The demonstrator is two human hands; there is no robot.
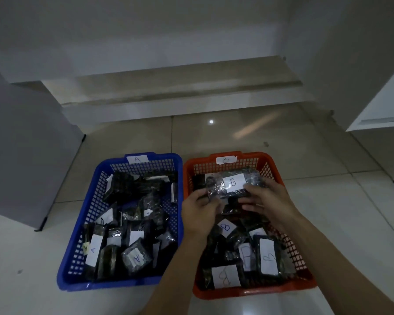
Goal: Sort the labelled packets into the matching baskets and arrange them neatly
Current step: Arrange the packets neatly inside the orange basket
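Both hands, left hand (199,209) and right hand (267,201), grip the dark plastic-wrapped packet labelled B (233,184) by its ends, long axis crosswise, above the orange plastic basket's (255,292) far end.

Glossy pale floor tiles (248,142) catch one bright light spot (211,121) — dim room. A low beige stone step (180,92) meets plain white walls (146,30).

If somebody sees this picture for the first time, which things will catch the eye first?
Two bright baskets side by side on the pale floor: a blue basket tagged A, an orange basket tagged B. Over the orange one, the left hand and right hand hold a B packet.
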